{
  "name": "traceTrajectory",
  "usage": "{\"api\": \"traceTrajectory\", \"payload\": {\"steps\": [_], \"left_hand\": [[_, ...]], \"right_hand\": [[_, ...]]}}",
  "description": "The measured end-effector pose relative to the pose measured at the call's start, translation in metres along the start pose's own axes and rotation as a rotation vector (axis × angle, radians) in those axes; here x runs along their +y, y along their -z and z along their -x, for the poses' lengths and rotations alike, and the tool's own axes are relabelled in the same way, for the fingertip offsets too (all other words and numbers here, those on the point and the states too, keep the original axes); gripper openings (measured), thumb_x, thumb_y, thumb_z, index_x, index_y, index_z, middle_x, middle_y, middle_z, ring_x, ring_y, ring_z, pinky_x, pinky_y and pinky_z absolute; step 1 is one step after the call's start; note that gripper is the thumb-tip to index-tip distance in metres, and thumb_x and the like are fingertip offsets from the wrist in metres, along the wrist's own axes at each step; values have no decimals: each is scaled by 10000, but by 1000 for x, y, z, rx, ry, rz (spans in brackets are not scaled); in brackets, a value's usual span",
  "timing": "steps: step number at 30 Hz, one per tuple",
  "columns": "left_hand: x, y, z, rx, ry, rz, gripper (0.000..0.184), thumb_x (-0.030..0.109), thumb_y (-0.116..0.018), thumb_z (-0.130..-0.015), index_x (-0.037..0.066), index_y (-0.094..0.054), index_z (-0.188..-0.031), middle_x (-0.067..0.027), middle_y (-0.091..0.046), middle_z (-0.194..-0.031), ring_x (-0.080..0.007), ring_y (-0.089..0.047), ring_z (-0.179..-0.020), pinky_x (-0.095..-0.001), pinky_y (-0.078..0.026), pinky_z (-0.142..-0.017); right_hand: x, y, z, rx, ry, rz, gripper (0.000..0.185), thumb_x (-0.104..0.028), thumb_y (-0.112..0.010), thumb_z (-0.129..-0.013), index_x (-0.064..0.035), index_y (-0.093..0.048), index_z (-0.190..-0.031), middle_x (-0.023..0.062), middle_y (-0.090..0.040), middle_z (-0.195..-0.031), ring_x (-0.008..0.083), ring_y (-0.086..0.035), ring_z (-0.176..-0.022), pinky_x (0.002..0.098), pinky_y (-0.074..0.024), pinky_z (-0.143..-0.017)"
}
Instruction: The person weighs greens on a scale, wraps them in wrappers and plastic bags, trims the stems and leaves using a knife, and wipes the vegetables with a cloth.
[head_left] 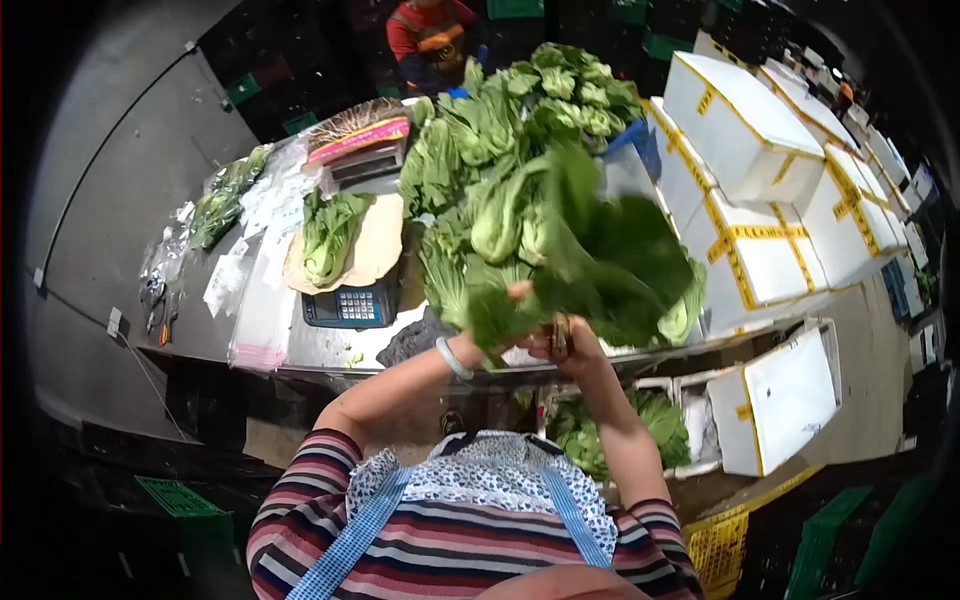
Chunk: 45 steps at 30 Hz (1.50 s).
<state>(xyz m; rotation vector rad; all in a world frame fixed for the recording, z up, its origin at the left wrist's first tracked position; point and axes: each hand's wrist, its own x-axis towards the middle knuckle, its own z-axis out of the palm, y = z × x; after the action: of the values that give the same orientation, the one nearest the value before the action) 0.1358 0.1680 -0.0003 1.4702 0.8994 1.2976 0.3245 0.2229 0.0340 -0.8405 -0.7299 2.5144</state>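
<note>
In front of me, over the table's near edge, a large head of leafy greens (620, 255) is held up, its broad leaves blurred by motion. My right hand (575, 345) is closed at its base end; a small brownish-gold object shows at the fingers, too unclear to name. My left hand (520, 292), with a pale bracelet on its wrist, is closed on the same greens, partly covered by a leaf. Just beyond lies a big pile of leafy greens (490, 115). One head of greens (328, 240) rests on a beige sheet over a digital scale (350, 306).
White foam boxes (735, 115) with yellow tape are stacked at the right. Below the table edge stands a box of greens (650, 425). Plastic bags (265, 200), bagged greens (222, 205) and scissors (165, 328) lie left. Across the table is another person (430, 40).
</note>
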Motion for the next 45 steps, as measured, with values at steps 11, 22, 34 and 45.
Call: {"api": "traceTrajectory", "payload": {"steps": [11, 22, 34, 45], "left_hand": [[61, 2, 17, 23, -15, -914, 1130, 102, -737, -639, 126, -16, -1508, -225, -43, -1538, -395, -93, -1415, -513, -126, -1144], [21, 1, -17, 180, 459, 401, 306, 158, -711, -819, 48, -571, -1068, -25, -647, -883, -116, -649, -740, -274, -564, -674], [37, -13, -7, -4, 729, 923, 378, 36, -670, -833, -5, -509, -1173, -121, -651, -994, -203, -686, -829, -326, -603, -750], [60, -34, -8, -37, 774, 791, 447, 42, -699, -783, -20, -500, -1178, -114, -651, -975, -198, -693, -798, -343, -611, -698]], "right_hand": [[-27, 17, -40, 46, 435, 520, 352, -126, -761, -755, -138, -421, -666, -50, -450, -625, 66, -465, -565, 233, -387, -518], [-17, 8, -16, 273, 761, 637, 431, -456, -714, -811, -91, -490, -769, -48, -481, -574, 73, -453, -501, 268, -385, -481], [21, 34, 38, 214, 1394, 1477, 420, -446, -468, -951, -34, -546, -913, 89, -563, -665, 270, -583, -580, 352, -459, -511], [26, 43, 46, 389, 1437, 1498, 392, -440, -533, -916, -49, -559, -905, 78, -562, -672, 256, -585, -598, 345, -465, -530]]}}
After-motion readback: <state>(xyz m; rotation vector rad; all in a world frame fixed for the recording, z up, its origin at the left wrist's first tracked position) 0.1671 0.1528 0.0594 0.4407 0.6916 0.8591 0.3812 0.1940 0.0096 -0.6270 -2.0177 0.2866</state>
